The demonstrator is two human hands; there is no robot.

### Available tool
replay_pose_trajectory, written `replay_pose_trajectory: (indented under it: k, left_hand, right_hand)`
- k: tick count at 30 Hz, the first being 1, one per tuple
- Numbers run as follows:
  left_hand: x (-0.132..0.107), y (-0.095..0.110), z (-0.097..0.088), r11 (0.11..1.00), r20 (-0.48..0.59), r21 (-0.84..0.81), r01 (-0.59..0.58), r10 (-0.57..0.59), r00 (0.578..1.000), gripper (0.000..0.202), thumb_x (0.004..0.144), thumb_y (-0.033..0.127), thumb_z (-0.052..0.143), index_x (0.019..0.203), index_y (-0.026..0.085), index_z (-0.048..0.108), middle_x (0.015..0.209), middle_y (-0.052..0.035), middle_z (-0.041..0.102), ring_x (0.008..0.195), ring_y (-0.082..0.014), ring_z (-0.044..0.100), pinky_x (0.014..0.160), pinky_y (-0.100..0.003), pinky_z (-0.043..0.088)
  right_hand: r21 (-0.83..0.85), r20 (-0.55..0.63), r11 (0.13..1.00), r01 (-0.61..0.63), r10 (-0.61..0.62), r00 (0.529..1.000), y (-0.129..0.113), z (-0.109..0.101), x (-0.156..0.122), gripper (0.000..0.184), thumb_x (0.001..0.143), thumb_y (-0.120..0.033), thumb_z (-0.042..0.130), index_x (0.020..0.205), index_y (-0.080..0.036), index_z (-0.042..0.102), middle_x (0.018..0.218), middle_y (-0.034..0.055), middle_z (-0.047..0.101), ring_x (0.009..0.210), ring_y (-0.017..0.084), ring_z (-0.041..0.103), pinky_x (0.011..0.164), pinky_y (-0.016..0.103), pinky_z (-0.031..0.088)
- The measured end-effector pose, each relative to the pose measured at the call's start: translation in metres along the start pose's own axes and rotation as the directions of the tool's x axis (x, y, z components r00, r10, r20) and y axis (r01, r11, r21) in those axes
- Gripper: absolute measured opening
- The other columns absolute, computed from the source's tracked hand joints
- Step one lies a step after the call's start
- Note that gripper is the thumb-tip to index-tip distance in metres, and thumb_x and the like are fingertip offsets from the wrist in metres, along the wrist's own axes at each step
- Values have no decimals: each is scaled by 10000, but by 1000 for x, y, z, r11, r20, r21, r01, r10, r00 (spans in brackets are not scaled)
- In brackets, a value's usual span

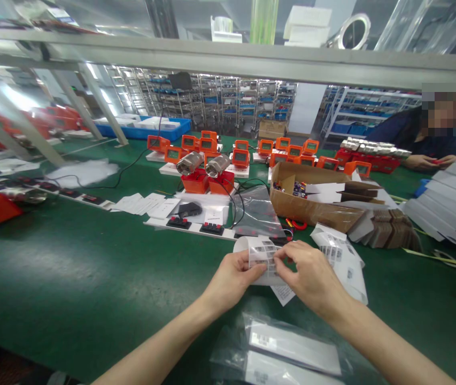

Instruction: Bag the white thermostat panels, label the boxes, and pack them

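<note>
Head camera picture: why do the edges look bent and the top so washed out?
Head view: the wide lens bows the grey frame bar and stretches the edges; glare whitens the plastic sheeting above; the far shelves are soft, while both hands, left hand and right hand, and the label sheet stay fairly sharp.

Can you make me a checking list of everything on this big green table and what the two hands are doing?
Surface: green table mat, mostly bare on the left.
Job's things: curled label sheet held by both hands; more label sheets beside it.
Clutter: clear plastic bags in front, cardboard box, orange meters, paper slips.
Grippers: left hand grips the sheet; right hand pinches at a label.
Cables: black cable runs across the mat.
Surroundings: storage racks behind; another person's hands at far right.
</note>
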State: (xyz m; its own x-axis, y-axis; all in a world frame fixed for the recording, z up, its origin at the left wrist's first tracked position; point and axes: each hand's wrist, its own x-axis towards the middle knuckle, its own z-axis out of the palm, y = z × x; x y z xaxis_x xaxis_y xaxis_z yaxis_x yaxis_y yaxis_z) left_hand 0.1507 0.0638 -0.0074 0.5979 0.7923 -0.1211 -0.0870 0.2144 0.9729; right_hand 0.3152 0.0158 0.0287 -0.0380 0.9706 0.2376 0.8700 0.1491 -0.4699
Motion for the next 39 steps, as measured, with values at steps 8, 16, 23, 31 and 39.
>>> replay_pose_trajectory:
  k: [8, 16, 23, 31, 39]
  left_hand:
    - [1, -3, -2, 1000, -18, -23, 15, -16, 1000, 330, 703, 321, 728, 967, 129, 673, 843, -57, 706, 768, -188, 629, 752, -298, 467]
    - [-1, -4, -1, 1000, -38, 26, -3, 4, 999, 287, 716, 350, 726, 890, 127, 677, 767, -30, 671, 662, -146, 568, 627, -238, 392]
    - [0, -6, 0, 1000, -35, 7, -17, 17, 999, 253, 740, 350, 709, 870, 136, 677, 758, -9, 667, 667, -139, 563, 643, -236, 403]
    - [-3, -7, -4, 1000, -40, 11, 7, -7, 999, 389, 730, 365, 710, 1032, 123, 669, 948, -89, 720, 850, -220, 654, 792, -315, 492]
    - [10, -27, -25, 951, -145, 307, 33, 12, 989, 277, 761, 346, 675, 934, 129, 677, 960, -97, 719, 851, -244, 655, 764, -325, 490]
  right_hand:
    - [35, -22, 996, 86, -85, 996, 6, 2, -2, 124, 836, -113, 579, 824, -168, 689, 851, 44, 698, 846, 209, 614, 818, 344, 457]
    - [-180, 6, 957, 227, -229, 973, -3, 9, -3, 96, 842, -129, 612, 811, -154, 700, 845, 59, 695, 837, 223, 622, 838, 356, 482]
    - [-419, -30, 867, 269, -310, 950, -15, 12, -4, 154, 790, -64, 599, 661, -137, 642, 684, 67, 635, 704, 245, 603, 673, 359, 491]
    - [128, 11, 975, -183, 183, 983, -1, -3, 3, 114, 787, -182, 572, 698, -187, 644, 714, 16, 668, 689, 184, 603, 631, 291, 437]
    - [270, -66, 897, -349, 379, 923, 18, -24, -5, 226, 754, -371, 574, 709, -184, 694, 705, 33, 701, 667, 184, 618, 638, 295, 438]
